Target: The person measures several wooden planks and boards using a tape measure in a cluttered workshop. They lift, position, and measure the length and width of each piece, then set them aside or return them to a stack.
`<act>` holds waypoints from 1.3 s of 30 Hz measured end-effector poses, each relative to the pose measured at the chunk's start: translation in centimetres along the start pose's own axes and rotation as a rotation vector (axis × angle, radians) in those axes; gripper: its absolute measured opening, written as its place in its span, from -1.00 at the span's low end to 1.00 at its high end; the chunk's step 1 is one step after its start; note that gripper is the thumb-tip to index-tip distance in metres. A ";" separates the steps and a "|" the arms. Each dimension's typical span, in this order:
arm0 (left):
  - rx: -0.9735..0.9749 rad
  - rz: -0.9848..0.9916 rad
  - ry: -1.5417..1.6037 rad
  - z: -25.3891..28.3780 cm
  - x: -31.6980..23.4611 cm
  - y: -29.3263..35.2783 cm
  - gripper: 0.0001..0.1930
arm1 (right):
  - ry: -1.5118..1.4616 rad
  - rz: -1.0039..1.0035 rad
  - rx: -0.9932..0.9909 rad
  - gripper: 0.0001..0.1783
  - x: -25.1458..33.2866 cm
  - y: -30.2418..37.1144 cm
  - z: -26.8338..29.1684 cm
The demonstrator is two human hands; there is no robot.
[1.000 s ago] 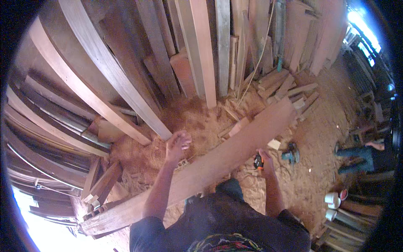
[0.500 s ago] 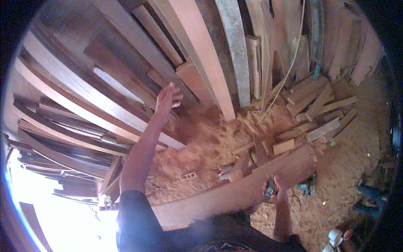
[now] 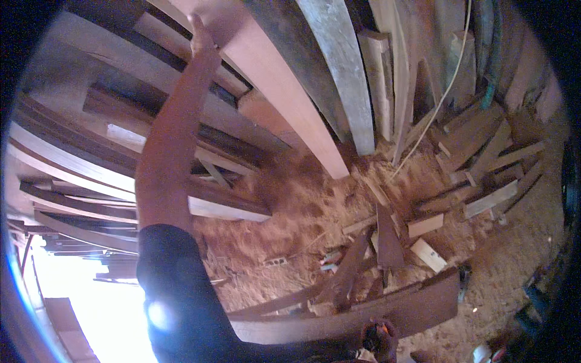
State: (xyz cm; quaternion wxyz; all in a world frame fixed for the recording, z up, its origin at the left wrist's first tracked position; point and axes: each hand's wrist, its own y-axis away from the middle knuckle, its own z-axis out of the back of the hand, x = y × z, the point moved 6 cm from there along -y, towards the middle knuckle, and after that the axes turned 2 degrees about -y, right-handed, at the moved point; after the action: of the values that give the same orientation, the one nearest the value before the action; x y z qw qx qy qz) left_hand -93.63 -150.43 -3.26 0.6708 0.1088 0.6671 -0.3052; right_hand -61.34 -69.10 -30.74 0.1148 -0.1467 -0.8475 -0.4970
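My left arm reaches up and forward, and my left hand (image 3: 201, 42) is at the left edge of a long, pale reddish plank (image 3: 284, 94) that leans upright. The fingers look closed round that edge, partly hidden by it. Low in the view, my right hand (image 3: 382, 346) is closed on a small dark-and-orange object (image 3: 381, 330), whose kind I cannot make out. Just behind that hand lies a broad brown board (image 3: 423, 305), stretched across in front of me.
More planks lean at the left, among them a pale-edged beam (image 3: 230, 210), and a grey weathered board (image 3: 342, 66) stands farther right. Wood offcuts (image 3: 425, 225) and a hollow block (image 3: 275, 262) lie in sawdust. A thin cord (image 3: 440, 106) hangs at the right.
My left hand has risen from open air to the pale plank's edge. My right hand, still holding the small object, sits lower in view. The whole view has shifted.
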 end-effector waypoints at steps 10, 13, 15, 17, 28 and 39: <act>-0.538 0.020 -0.147 1.4 -2.7 9.2 0.25 | 0.086 0.043 -0.037 -0.56 -7.7 -3.5 5.8; -0.353 -0.073 0.117 1.9 -4.0 11.9 0.19 | 0.101 -0.024 -0.106 -0.56 -8.5 -4.9 8.5; -0.277 -0.094 0.191 2.9 -4.6 14.2 0.15 | 0.499 0.302 0.019 -0.56 -6.4 -6.4 8.0; -0.267 -0.084 0.208 4.3 -4.8 16.6 0.14 | 0.904 0.733 0.207 -0.56 -4.4 -6.1 5.7; -0.127 0.007 -0.182 15.7 -11.3 28.6 0.05 | 0.600 0.307 0.251 -0.51 1.6 -2.1 -3.8; -0.525 -0.185 0.428 25.9 -25.1 38.5 -0.16 | 0.646 0.482 0.377 -0.56 3.1 -1.4 -14.3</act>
State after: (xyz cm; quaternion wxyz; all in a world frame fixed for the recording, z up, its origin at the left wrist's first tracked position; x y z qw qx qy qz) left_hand -48.91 -127.68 13.04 0.4902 -0.0665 0.8555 -0.1530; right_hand -64.04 -81.86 -23.98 0.5110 -0.1536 -0.7856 -0.3132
